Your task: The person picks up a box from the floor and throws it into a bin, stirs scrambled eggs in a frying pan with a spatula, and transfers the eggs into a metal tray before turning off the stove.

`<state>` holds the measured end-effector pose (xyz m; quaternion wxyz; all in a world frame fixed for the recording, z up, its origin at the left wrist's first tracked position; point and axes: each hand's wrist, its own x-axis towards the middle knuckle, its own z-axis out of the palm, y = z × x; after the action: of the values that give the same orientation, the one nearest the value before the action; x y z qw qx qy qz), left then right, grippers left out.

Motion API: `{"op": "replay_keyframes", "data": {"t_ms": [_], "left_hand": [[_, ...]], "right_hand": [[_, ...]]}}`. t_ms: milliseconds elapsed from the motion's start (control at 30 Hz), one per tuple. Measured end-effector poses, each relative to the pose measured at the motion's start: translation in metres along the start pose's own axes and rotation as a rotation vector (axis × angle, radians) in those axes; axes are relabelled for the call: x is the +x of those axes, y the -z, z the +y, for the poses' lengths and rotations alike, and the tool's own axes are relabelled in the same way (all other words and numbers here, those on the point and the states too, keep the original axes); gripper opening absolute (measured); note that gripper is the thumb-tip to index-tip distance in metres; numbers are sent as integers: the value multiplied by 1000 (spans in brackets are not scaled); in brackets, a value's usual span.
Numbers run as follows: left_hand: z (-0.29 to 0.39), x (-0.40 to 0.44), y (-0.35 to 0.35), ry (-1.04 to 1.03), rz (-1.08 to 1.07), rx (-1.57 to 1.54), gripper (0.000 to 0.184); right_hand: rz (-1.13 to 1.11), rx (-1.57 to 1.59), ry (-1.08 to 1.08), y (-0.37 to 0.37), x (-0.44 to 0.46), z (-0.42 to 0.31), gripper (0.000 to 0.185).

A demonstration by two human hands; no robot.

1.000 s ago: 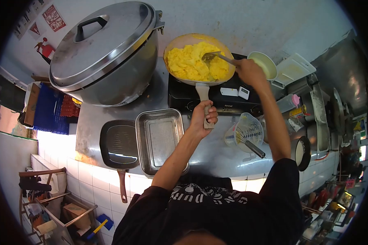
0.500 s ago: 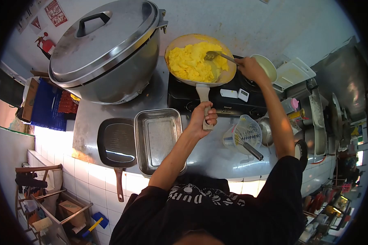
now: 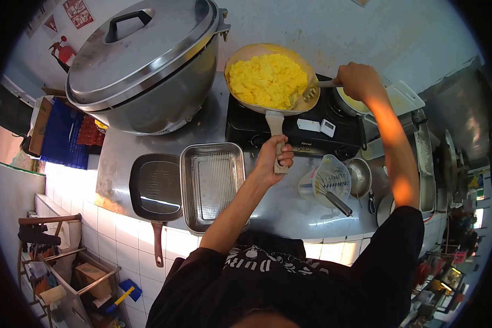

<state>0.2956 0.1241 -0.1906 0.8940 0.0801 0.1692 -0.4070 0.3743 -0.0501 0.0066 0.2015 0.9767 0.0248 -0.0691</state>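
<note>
My left hand [image 3: 274,156] is wrapped round the pale handle of a frying pan [image 3: 245,53] on the black gas stove [image 3: 240,127]. Yellow scrambled egg [image 3: 268,79] is heaped in the pan. At the pan's right side, my right hand [image 3: 359,81] grips the handle of a spatula [image 3: 311,93], whose slotted head is against the inner wall beside the egg. Behind my right forearm is a second pan [image 3: 350,104] with something yellowish in it. A small white timer [image 3: 327,128] lies on the stove front.
A large lidded metal cooker [image 3: 147,93] stands left of the stove. Nearer are a dark square pan [image 3: 156,188], a metal tray with a rack [image 3: 213,186], a measuring jug [image 3: 339,175] holding a whisk [image 3: 333,199], and a metal bowl [image 3: 359,177].
My right hand and the spatula have moved right, from over the egg to the pan's right edge. The egg is now gathered in a rounder heap. My left hand keeps hold of the handle.
</note>
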Motion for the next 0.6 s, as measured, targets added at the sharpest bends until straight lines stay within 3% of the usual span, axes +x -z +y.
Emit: {"op": "replay_keyframes", "data": {"t_ms": [133, 267, 333, 567, 600], "left_hand": [[0, -4, -4, -12, 33, -3, 8], [1, -3, -3, -6, 25, 17, 8], [0, -4, -3, -7, 19, 20, 8], [-1, -2, -4, -11, 28, -21, 8], [-1, -2, -4, -14, 20, -20, 8]], "right_hand": [[165, 85, 1, -60, 38, 6, 16], [145, 268, -55, -82, 63, 8, 18], [158, 402, 25, -92, 68, 15, 30], [70, 197, -51, -11, -13, -8, 21], [-35, 163, -33, -8, -18, -13, 20]]}}
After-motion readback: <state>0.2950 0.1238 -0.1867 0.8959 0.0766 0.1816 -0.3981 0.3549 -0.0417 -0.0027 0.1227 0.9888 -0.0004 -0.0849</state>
